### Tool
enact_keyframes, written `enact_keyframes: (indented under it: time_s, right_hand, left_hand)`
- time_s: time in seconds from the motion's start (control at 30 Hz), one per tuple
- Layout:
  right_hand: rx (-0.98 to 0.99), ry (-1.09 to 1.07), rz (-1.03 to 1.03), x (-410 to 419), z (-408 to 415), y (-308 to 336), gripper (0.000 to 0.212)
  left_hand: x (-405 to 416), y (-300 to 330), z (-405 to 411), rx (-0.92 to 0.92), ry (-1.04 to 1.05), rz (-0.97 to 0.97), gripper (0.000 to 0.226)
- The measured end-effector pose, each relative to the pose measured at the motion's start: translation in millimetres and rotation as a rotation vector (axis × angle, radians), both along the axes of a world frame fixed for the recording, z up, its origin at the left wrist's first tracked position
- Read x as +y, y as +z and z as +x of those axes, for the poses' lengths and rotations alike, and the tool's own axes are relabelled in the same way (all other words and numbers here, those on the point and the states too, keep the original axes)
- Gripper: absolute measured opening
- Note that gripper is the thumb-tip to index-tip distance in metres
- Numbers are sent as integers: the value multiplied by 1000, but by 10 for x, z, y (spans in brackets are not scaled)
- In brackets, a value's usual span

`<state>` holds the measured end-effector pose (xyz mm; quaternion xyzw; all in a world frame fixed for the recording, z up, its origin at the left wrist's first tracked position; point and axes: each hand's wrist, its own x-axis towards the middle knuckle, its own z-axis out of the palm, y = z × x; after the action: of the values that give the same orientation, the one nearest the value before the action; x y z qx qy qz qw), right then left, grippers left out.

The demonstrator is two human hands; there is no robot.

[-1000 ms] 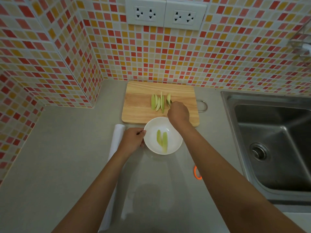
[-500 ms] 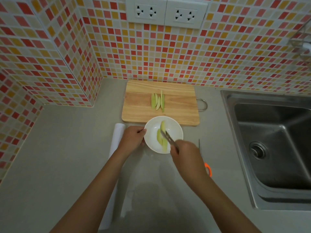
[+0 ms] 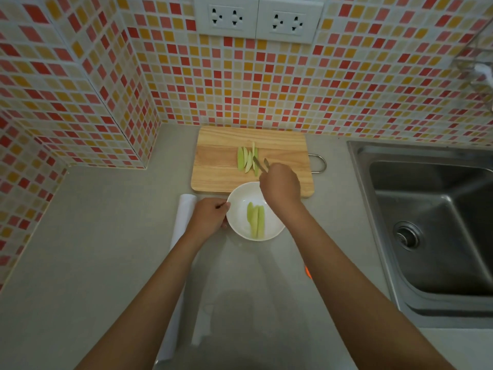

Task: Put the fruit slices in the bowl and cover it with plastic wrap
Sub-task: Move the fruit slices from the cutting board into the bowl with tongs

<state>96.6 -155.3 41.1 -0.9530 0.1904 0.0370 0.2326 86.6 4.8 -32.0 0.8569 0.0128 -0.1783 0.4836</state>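
Three pale green fruit slices [image 3: 256, 219], long, thin and curved, lie side by side in my white bowl [image 3: 237, 214], a smooth, glossy round dish on the grey table [image 3: 88, 236] just in front of the cutting board [image 3: 218, 166]. More of the same slices [image 3: 246, 159], four or five, lie close together lengthwise on the middle of the board, a pale wooden rectangle with rounded corners, visible grain and a metal loop handle [image 3: 318, 163] on its right edge.

My left hand [image 3: 209, 217] is curled around the bowl's left rim, fingers closed on the edge. My right hand [image 3: 280, 186] is over the board's near right part, just beyond the bowl, clenched around a pair of slim metal tongs [image 3: 260, 164]; their two tips are parted and sit at the right side of the slices on the board, touching or nearly touching the outermost one. I can't tell whether a slice is between them.

To the left of the bowl, partly under my left forearm, the plastic wrap roll [image 3: 184, 217] lies as a long white cylinder, with a clear, faintly shiny sheet spread on the table toward me. A small orange thing [image 3: 307, 272] peeks out beside my right forearm. The steel sink [image 3: 426, 236] is sunk into the table on the right, and a mosaic wall [image 3: 293, 89] of red, orange and white tiles backs it all.
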Motion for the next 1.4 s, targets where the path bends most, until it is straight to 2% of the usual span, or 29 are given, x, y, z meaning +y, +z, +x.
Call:
enact_keyframes:
  time_s: [0.07, 0.43, 0.57, 0.63, 0.73, 0.87, 1.07, 1.13, 1.23, 1.33, 1.4]
  right_hand:
    - [44, 18, -4, 11, 199, -117, 17]
    - [57, 60, -81, 6, 414, -312, 21]
    - [40, 55, -50, -20, 427, -246, 24]
    - [1, 19, -27, -58, 338, -180, 24]
    - [-96, -44, 27, -91, -28, -53, 34]
    - [-174, 16, 71, -57, -794, 26, 25]
    - [95, 99, -52, 49, -1171, -213, 29]
    - [115, 88, -93, 44, -1136, -237, 30]
    - [29, 63, -126, 22, -1057, -161, 30]
    - [-119, 6, -61, -3, -752, -6, 27]
    - [-124, -20, -23, -27, -397, 29, 25]
  left_hand:
    - [1, -8, 5, 1, 3, -3, 34]
    - [11, -24, 37, 15, 10, -16, 31]
    - [4, -11, 37, 15, 15, -17, 30]
    - [5, -4, 33, 12, 16, -19, 31]
    - [4, -3, 31, 7, 10, -17, 31]
    - [5, -12, 33, -5, 12, -11, 31]
    - [1, -15, 35, -14, 6, -1, 31]
    - [1, -10, 30, -10, 11, -5, 31]
    - [-2, -7, 28, -4, 19, -6, 30]
    - [-7, 1, 27, 0, 20, -4, 30]
    - [-7, 5, 30, 8, 21, -3, 30]
